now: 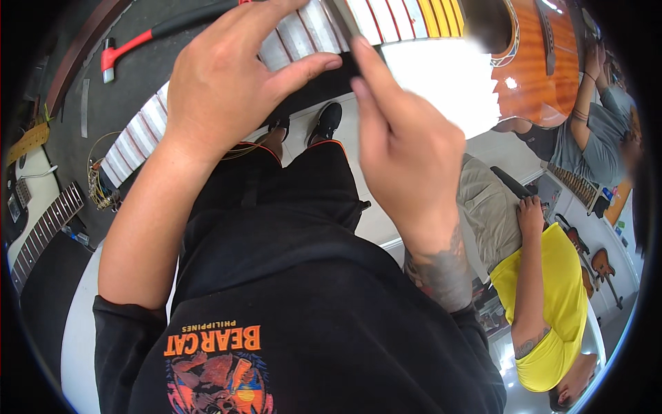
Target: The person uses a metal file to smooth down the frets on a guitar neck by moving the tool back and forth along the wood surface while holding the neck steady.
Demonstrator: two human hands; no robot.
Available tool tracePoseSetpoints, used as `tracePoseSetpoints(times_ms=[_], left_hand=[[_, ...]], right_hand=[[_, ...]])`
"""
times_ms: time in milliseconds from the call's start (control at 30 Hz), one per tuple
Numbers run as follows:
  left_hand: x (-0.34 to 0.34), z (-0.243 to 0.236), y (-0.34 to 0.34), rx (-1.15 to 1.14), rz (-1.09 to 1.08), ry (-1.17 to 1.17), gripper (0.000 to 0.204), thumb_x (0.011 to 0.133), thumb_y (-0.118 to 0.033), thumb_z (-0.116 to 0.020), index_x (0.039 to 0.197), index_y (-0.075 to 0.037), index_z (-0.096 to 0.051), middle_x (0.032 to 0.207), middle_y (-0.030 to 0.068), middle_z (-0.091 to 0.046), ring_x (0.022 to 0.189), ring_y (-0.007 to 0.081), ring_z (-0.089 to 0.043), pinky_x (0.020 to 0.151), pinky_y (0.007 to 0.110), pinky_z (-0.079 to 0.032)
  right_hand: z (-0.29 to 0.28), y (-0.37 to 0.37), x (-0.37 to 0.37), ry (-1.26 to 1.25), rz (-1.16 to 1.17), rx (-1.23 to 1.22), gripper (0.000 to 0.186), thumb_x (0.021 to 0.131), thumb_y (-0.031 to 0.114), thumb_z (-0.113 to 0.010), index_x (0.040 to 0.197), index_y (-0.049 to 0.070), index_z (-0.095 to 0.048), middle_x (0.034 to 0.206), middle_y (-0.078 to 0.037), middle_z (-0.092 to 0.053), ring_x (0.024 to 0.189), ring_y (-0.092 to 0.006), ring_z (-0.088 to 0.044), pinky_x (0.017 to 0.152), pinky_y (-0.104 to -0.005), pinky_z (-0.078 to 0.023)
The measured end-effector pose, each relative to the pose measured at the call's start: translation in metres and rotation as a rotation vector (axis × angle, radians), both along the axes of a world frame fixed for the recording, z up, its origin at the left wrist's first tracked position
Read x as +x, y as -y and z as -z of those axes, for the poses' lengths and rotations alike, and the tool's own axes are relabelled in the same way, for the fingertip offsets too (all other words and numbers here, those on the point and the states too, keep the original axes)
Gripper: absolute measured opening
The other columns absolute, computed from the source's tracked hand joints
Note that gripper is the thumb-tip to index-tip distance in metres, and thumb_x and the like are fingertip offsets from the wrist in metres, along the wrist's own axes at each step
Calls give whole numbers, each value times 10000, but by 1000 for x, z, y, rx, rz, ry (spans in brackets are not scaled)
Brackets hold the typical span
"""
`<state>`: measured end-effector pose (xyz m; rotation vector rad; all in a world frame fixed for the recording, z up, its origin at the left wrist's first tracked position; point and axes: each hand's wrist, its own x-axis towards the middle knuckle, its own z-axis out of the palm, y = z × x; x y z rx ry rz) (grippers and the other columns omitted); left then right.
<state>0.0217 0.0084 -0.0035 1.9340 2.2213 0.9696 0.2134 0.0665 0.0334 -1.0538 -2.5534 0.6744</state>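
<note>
Across the top of the view lies an acoustic guitar, its glossy orange-brown body [534, 83] at the right. Silver strips of tape [293, 38] cover the fretboard between the frets, with yellow strips [441, 17] near the body. My left hand [224, 76] lies over the neck, thumb stretched along its near edge and apart from the index finger; the other fingertips are cut off or hidden. My right hand [410, 131], slightly blurred, pinches a slim grey metal file [343, 22] set across the fretboard. The file's far end is out of view.
A white sheet [441, 86] covers part of the guitar body. A red-and-black hammer [131, 47] rests on the dark bench at the upper left, above loose coiled strings [103, 186]. Another guitar neck [45, 234] is at far left. A person in yellow [552, 297] stands at right; another person [593, 145] is beyond.
</note>
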Motion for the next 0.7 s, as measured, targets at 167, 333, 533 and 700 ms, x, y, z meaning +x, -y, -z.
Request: tracePoseSetpoints(times_ms=[167,333,533,700], left_hand=[[1,2,2,-28,-1,-4,595,728,-413,-914,1196,-90,-741,1075,113,-761,955,289,-734,832,357,-572],[0,0,1,-26,1,-4,599,725,-416,-914,1193,-83,-742,1071,112,-762,945,285,-735,834,353,-573],[-1,0,2,-5,12,-5,607,723,-415,-916,1200,-82,-741,1075,114,-761,948,284,-736,829,346,-575],[0,-3,3,-37,-5,-1,602,728,-412,-914,1202,-84,-741,1077,113,-761,955,283,-734,826,347,-574]], right_hand=[[6,41,70,-96,73,35,515,851,-54,-763,1348,62,-689,622,-47,-528,502,-181,-508,497,-313,-453],[-5,79,113,-13,77,-95,451,839,-59,-765,1280,22,-717,634,-50,-547,495,-168,-487,499,-295,-423],[-6,94,124,51,31,-102,581,790,-89,-751,1349,48,-672,696,-45,-578,508,-195,-549,478,-344,-451],[2,81,103,73,22,-79,586,806,-71,-746,1367,81,-670,687,-36,-526,505,-220,-541,479,-366,-461]])
